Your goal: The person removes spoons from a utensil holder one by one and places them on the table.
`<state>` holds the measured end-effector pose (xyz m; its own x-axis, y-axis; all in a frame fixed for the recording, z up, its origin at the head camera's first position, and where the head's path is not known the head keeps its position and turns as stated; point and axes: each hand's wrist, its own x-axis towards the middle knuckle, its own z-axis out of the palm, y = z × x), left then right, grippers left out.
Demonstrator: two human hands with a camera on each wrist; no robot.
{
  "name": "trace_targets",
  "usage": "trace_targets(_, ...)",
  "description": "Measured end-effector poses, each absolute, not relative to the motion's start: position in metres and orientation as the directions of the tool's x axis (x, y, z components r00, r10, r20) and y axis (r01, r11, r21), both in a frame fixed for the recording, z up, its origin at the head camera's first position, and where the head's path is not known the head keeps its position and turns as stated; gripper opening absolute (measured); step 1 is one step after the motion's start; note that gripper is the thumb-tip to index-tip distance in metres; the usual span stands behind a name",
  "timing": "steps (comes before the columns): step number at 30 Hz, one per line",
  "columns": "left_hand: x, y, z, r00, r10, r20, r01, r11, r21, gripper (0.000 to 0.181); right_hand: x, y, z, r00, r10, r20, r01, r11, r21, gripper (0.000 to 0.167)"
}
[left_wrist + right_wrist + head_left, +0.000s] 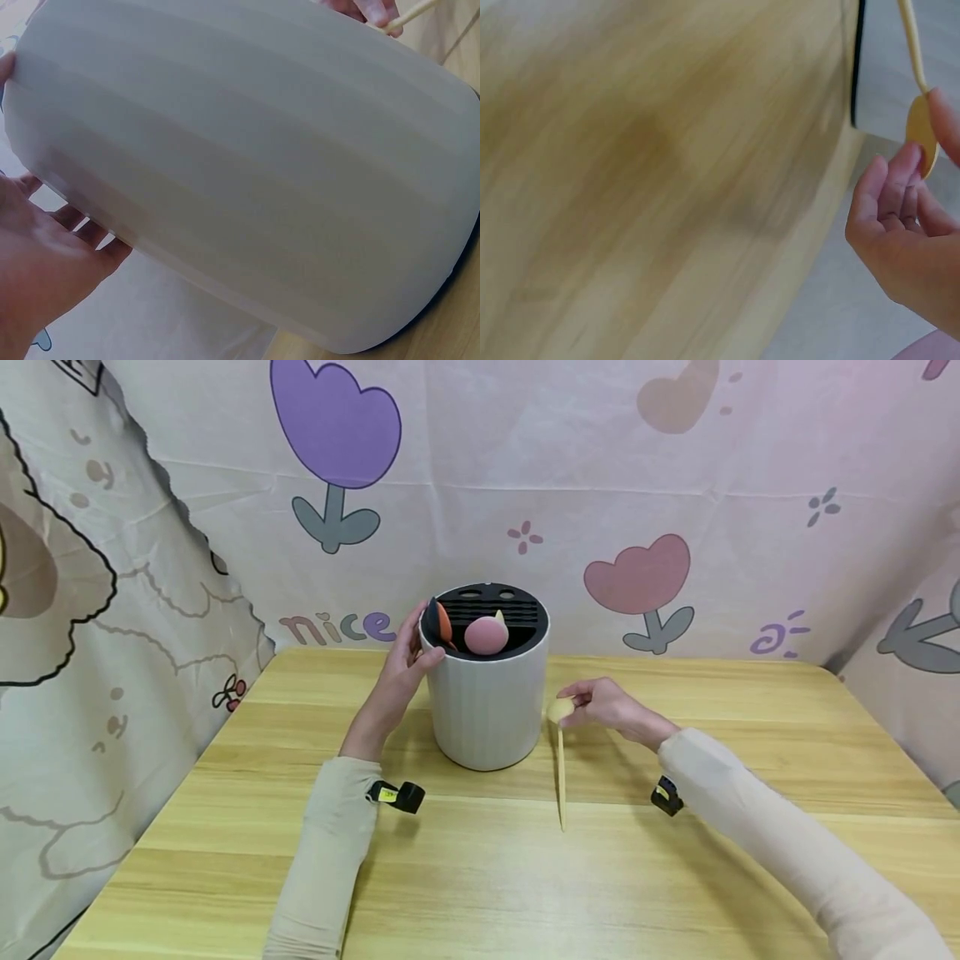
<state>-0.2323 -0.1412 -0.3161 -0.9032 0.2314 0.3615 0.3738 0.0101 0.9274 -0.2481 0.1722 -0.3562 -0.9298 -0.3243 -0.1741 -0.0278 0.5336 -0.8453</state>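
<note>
A white ribbed utensil holder (487,714) with a black slotted top (491,602) stands upright on the table. My left hand (397,681) holds its upper left side, the thumb at the front of the rim and the fingers round the far side. To the right of the holder, my right hand (606,703) pinches a wooden spoon (562,777) by its bowl, the handle hanging downward. In the right wrist view, thumb and fingertips meet on the bowl of the spoon (921,131). Whether the handle's tip touches the table I cannot tell.
In the holder's front opening sit a pink rounded utensil head (486,636), a small pale tip behind it, and an orange and dark blue piece (442,622) at the left. The wooden table (480,877) ends at a printed curtain (480,460) behind.
</note>
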Motion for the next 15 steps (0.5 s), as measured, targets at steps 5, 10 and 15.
trace_targets(5, -0.234, -0.142, -0.317, -0.9, 0.235, 0.366, 0.379, 0.012, 0.925, 0.083, -0.251, 0.173, -0.364, -0.927, -0.335, -0.17, -0.047, 0.553, -0.832, 0.049)
trace_targets(10, -0.234, -0.142, -0.317, -0.902, 0.23, 0.364, 0.379, 0.023, 0.925, 0.082, -0.251, 0.17, -0.372, -0.929, -0.331, -0.163, -0.062, 0.576, -0.815, 0.05)
trace_targets(15, -0.234, -0.142, -0.317, -0.904, 0.229, 0.361, 0.377, 0.025, 0.926, 0.081, -0.248, 0.166, -0.376, -0.938, -0.315, -0.146, -0.075, 0.594, -0.801, 0.051)
